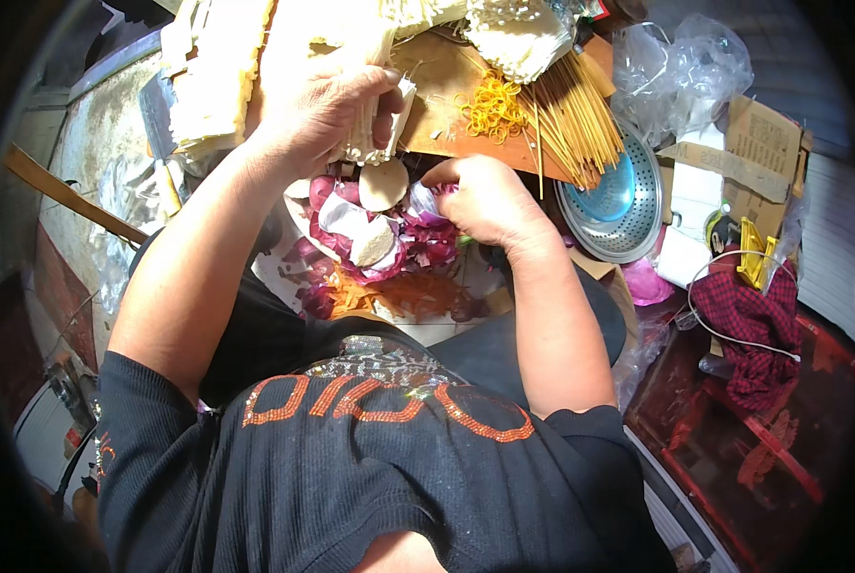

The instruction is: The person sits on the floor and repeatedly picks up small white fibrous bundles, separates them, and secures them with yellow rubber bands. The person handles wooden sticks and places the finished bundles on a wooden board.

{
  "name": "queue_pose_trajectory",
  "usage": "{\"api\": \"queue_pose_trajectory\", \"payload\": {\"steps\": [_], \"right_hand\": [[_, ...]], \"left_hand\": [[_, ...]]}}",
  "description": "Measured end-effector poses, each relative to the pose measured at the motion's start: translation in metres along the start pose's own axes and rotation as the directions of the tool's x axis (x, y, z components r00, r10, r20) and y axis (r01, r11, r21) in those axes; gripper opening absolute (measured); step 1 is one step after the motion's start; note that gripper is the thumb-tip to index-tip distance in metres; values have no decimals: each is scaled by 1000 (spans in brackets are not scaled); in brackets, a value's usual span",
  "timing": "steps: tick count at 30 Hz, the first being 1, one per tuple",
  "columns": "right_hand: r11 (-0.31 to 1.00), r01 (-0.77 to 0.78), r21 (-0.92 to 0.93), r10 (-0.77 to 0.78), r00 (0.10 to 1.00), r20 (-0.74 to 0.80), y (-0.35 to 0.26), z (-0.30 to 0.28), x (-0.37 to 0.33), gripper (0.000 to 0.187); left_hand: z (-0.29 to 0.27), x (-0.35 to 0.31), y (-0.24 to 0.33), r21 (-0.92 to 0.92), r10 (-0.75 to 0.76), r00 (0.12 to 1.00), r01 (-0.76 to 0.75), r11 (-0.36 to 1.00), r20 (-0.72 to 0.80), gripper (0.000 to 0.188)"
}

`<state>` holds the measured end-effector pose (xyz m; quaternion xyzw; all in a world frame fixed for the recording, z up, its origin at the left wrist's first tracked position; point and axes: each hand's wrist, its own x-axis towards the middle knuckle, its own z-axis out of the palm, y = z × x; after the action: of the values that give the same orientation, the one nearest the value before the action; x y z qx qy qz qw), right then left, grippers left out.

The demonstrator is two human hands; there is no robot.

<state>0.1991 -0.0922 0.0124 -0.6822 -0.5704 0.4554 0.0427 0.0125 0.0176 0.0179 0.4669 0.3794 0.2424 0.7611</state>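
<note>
My left hand (327,110) is closed round a bunch of thin pale strands (361,143) that look like enoki mushroom stems, in strong glare. Below it lies a heap of purple onion skins (427,239) with pale round cut ends (384,184) among them. Over the right side of this heap is my right hand (490,201), its fingers curled down at a whitish-purple scrap (422,203). Whether it grips that scrap is hidden. Orange shreds (399,294) lie under the skins, nearer to me.
A brown board (437,72) carries yellow rubber bands (494,108), wooden skewers (571,115) and a white enoki bunch (518,38). Stacked pale sheets (213,76) stand at the left beside a cleaver (157,115). Right lie a metal colander (642,215), clear plastic bags (681,62) and cardboard (762,143).
</note>
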Motion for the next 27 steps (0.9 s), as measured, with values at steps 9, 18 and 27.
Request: {"api": "queue_pose_trajectory", "payload": {"steps": [9,18,27], "right_hand": [[969,-191,-158,90,865,-493,35,-7,23,24],[943,-311,-117,191,796,-575,63,1,57,26],[950,-293,108,298,749,-592,69,2,74,15]], "left_hand": [[5,-1,4,201,-6,999,-4,980,48,32],[12,-6,8,296,-23,999,8,955,48,35],[5,-7,9,286,-35,998,17,958,57,36]]}}
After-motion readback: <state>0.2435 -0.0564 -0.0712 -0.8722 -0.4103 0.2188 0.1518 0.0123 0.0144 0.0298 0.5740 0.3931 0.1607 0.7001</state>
